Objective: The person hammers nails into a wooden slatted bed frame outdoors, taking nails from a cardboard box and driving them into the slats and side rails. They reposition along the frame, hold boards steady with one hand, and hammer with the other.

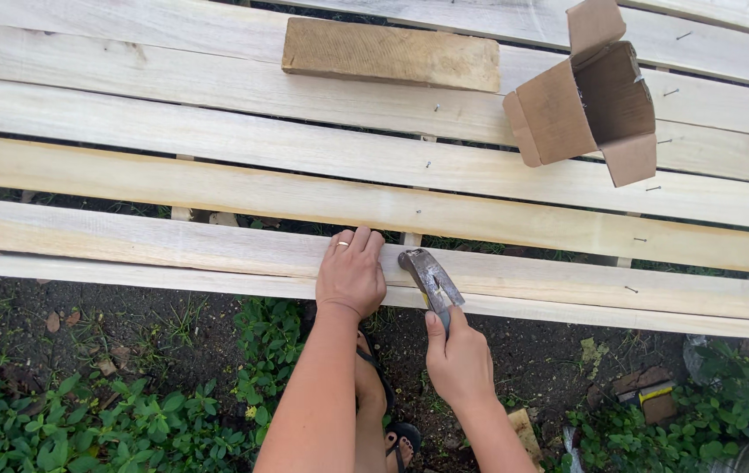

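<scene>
the person's left hand [352, 273] lies flat, palm down, on a pale wooden plank [173, 245], fingers loosely together and closed on nothing, a ring on one finger. the right hand [459, 359] is wrapped tight around the handle of a claw hammer [429, 278], whose metal head rests on the same plank just beside the left hand's fingers. whether a nail sits under the head cannot be told. more planks lie in rows beyond, several with small nails [429, 164] standing in them; a darker wood block [390, 54] and an open cardboard box [586, 98] rest on the far ones. the likely trouble is that closeness: a glancing blow could slide the head onto the fingers. the plank is only pressed down by hand, so it could shift under a strike. the sandalled foot [402, 438] below is exposed if the hammer slips.
</scene>
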